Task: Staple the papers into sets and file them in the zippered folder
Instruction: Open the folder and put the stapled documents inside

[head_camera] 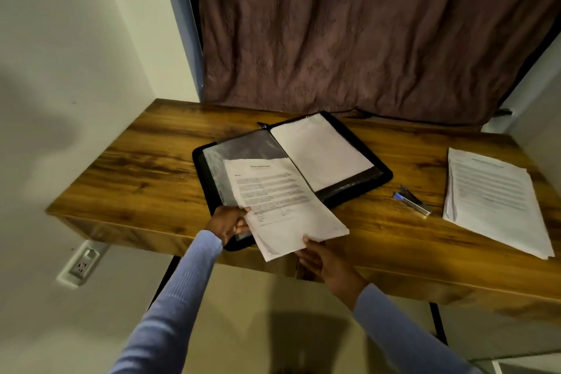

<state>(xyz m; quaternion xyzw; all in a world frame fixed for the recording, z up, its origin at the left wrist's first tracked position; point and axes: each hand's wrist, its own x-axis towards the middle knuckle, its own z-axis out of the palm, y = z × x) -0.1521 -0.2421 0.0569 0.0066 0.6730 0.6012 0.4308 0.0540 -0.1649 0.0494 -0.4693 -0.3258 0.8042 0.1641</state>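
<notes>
While the folder [358,143] lies open at twelve o'clock, the left hand [229,223] and right hand [321,263] both pinch a paper set [288,209], with the stapler [414,200] at three o'clock.

Both hands, left hand [231,221] and right hand [324,261], hold paper set [282,206] half inside open zippered folder [358,188]; stapler [413,200] near.

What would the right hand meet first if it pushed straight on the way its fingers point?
The right hand points up and left, into the paper set it pinches. Beyond that lies the open zippered folder and its clear sleeve. Depth is unclear, so probably the sleeve.
</notes>
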